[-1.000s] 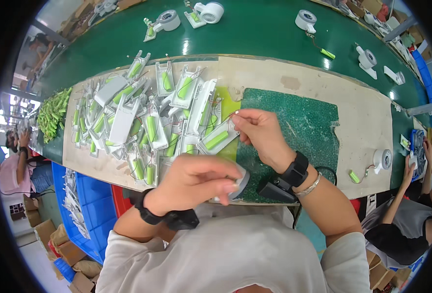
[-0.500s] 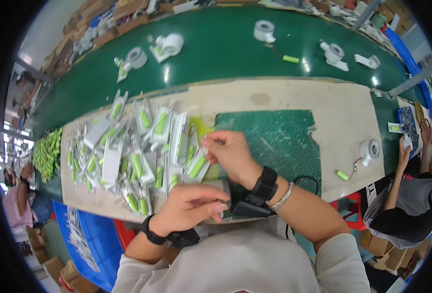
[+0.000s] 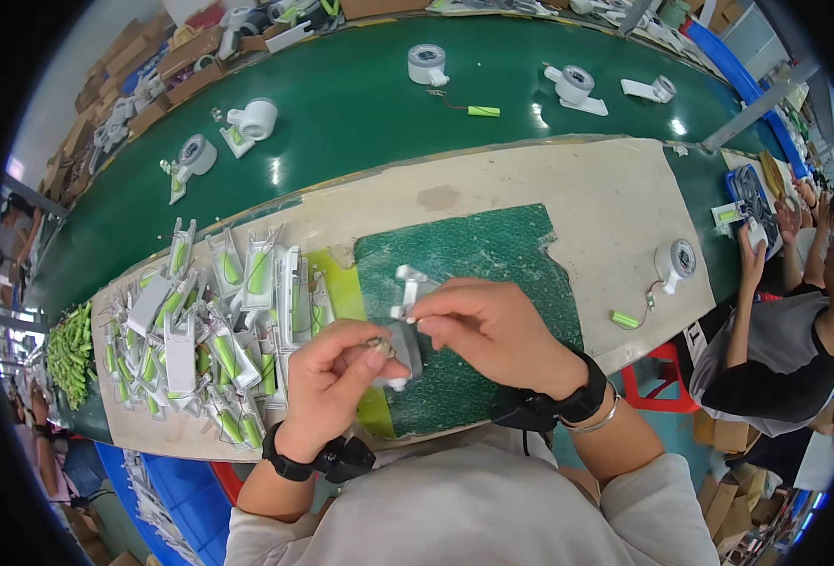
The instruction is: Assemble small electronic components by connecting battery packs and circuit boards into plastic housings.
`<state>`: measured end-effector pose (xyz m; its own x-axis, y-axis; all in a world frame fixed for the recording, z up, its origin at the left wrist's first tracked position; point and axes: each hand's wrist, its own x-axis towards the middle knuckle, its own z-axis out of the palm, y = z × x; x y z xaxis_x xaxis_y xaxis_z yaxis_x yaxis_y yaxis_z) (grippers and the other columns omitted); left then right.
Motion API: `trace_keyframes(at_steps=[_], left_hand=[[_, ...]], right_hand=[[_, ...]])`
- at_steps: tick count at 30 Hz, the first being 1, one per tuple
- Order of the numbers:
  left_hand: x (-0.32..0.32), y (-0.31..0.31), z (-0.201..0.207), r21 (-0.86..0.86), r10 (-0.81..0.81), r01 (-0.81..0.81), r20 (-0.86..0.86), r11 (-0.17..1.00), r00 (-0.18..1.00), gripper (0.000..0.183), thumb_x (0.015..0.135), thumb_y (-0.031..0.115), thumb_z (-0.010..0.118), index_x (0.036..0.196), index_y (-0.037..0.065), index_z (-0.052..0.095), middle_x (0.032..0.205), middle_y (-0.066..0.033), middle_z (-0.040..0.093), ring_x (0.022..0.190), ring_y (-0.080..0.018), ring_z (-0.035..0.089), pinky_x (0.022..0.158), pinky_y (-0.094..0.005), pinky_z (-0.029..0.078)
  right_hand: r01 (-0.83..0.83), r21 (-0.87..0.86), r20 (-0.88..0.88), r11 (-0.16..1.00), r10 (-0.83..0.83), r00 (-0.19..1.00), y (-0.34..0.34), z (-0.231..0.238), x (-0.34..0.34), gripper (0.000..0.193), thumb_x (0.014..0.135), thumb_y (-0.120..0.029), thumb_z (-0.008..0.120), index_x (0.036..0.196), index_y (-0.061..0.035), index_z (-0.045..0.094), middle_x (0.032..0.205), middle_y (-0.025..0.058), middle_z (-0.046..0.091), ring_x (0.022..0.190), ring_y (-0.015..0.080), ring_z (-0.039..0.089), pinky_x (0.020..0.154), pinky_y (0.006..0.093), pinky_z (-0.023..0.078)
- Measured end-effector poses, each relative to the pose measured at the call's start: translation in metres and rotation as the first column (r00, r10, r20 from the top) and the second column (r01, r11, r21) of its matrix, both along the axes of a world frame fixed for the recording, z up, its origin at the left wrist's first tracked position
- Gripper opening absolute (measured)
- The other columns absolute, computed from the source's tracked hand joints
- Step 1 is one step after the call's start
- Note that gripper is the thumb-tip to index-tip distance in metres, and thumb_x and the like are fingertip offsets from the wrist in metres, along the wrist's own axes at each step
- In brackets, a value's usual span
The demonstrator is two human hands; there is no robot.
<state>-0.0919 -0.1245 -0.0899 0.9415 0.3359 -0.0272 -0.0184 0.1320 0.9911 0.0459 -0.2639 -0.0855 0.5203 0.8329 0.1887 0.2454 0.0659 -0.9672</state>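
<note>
My left hand (image 3: pixel 337 377) is closed in a pinch over the green mat (image 3: pixel 492 245). A small metallic piece (image 3: pixel 379 346) shows at its fingertips, too small to name. To its right, my right hand (image 3: pixel 497 330) pinches a white plastic part (image 3: pixel 409 291) with a forked end; the fingers hide some of it. Below and between the hands is a grey rounded piece (image 3: pixel 408 347), partly covered, and I cannot tell whether it is held. Left of my hands lies a heap of white plastic housings (image 3: pixel 181 354), many with green battery cells (image 3: pixel 258 274) inside.
A pile of loose green cells (image 3: pixel 73 354) lies at the far left. White round fan-like units (image 3: pixel 426 64) stand along the green surface behind the cardboard. At right are another such unit (image 3: pixel 675 262) and a wired green cell (image 3: pixel 624 320). A co-worker (image 3: pixel 766 321) sits beyond.
My right hand has come away from the heap, rightward over the mat, with the white plastic part in its fingers. My left hand has risen slightly. The whole view has shifted.
</note>
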Motion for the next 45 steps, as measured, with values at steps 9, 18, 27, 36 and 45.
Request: trace_keyframes(at_steps=[9,18,27,36,45], left_hand=[[0.017,-0.008,-0.003,-0.004,0.091,-0.091,0.003,0.996,0.996,0.018,0.084,0.001,0.051,0.102,-0.004,0.052,0.086,-0.0095,0.060,0.075,-0.0149,0.062,0.066,-0.0237,0.050],[0.013,-0.007,0.000,0.058,0.062,-0.062,0.008,0.996,0.998,0.019,0.083,-0.001,0.051,0.102,-0.004,0.054,0.089,-0.0092,0.059,0.073,-0.0143,0.061,0.065,-0.0229,0.051],[0.017,-0.013,-0.004,0.004,0.121,-0.122,0.029,0.993,0.992,0.016,0.083,-0.001,0.052,0.099,-0.005,0.054,0.083,-0.0082,0.060,0.071,-0.0122,0.061,0.062,-0.0211,0.049],[0.018,-0.017,-0.008,0.361,0.169,-0.185,0.077,0.914,0.983,0.013,0.079,0.005,0.060,0.090,0.000,0.060,0.081,-0.0085,0.061,0.069,-0.0124,0.058,0.061,-0.0236,0.046],[0.022,-0.012,-0.002,0.435,0.165,-0.178,0.068,0.883,0.984,0.013,0.075,0.003,0.062,0.087,0.000,0.061,0.076,-0.0106,0.060,0.066,-0.0183,0.059,0.059,-0.0250,0.045]], right_hand=[[0.128,-0.002,0.312,0.992,-0.121,0.942,0.000,0.002,-0.006,0.004,0.076,-0.006,0.056,0.079,-0.0064,0.056,0.073,0.0065,0.054,0.068,0.0260,0.050,0.060,0.0335,0.040],[0.155,0.012,0.609,0.988,-0.130,0.782,0.005,0.002,-0.008,0.005,0.072,-0.007,0.058,0.076,-0.0085,0.055,0.071,0.0033,0.053,0.066,0.0225,0.047,0.060,0.0328,0.036],[0.266,0.162,0.688,0.950,-0.302,0.660,0.005,-0.010,-0.014,0.010,0.067,-0.006,0.059,0.076,-0.0098,0.055,0.071,0.0015,0.053,0.064,0.0203,0.046,0.058,0.0320,0.034],[0.281,0.138,0.562,0.950,-0.308,0.767,0.004,-0.011,-0.017,0.008,0.070,-0.006,0.058,0.077,-0.0090,0.055,0.073,0.0024,0.054,0.068,0.0222,0.048,0.062,0.0328,0.035],[0.239,0.098,0.682,0.966,-0.240,0.691,-0.002,0.000,-0.012,0.008,0.068,-0.006,0.058,0.075,-0.0092,0.056,0.073,0.0012,0.053,0.069,0.0210,0.048,0.064,0.0331,0.035]])
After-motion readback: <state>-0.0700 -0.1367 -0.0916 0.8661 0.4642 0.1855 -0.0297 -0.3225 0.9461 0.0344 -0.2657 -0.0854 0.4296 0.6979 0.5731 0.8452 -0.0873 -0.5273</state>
